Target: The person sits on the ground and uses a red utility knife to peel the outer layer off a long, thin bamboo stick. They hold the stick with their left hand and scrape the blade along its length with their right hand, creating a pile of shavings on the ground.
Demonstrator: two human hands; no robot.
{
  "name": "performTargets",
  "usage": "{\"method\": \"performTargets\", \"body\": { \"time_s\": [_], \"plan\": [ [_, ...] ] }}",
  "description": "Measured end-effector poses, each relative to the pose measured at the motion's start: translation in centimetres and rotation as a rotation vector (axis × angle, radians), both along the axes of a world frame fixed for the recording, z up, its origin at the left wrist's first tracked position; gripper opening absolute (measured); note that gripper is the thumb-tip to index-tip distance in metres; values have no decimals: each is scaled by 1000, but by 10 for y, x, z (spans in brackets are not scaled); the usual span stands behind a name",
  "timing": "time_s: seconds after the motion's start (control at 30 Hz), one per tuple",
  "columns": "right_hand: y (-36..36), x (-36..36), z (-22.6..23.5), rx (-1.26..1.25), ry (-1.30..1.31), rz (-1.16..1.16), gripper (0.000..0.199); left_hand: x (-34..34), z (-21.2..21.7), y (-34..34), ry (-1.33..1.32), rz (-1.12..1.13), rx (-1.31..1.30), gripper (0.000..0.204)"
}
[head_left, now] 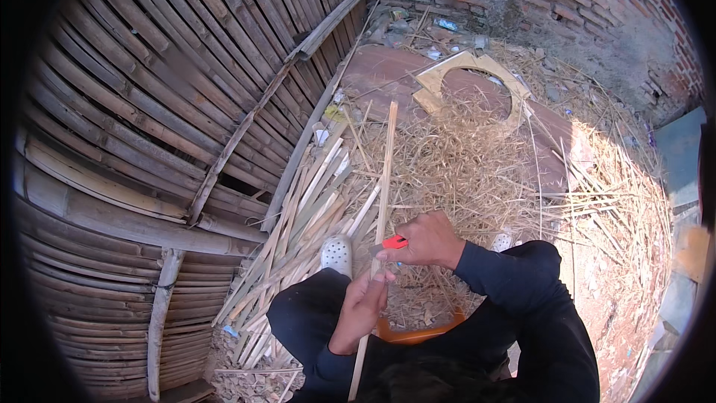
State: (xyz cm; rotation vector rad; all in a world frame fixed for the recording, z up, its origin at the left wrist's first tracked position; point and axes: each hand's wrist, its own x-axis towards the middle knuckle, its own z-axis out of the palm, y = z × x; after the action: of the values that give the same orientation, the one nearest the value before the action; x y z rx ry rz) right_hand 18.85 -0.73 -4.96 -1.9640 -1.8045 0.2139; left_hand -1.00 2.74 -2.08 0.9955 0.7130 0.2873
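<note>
Pinching a strip [385,179]: left hand [362,310] — curled round a red-handled knife [395,242]: right hand [430,240].

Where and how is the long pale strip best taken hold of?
Probably on its lower stretch, from the left, pinched across its width: the long pale strip is narrow and runs up the view, and the right hand holds the red tool higher along it.
</note>
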Motion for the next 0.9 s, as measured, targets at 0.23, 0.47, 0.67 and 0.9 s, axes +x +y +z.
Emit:
{"method": "performTargets", "body": {
  "time_s": [0.23, 0.47, 0.67, 0.9],
  "plan": [
    [11, 22, -3, 33, -93, -116, 71, 2, -1, -3, -103, -16, -207, 28],
    [8, 31, 4, -104, 39, -182, 76, -2, -1, -9, -28, -63, -126, 29],
    [1, 22, 8, -22, -34, 12, 71, -2, 0, -10, -60, -22, -118, 25],
    [16, 37, 0, 100, -114, -50, 69, -2, 2, -6, -115, -16, -123, 24]
  ]
}}
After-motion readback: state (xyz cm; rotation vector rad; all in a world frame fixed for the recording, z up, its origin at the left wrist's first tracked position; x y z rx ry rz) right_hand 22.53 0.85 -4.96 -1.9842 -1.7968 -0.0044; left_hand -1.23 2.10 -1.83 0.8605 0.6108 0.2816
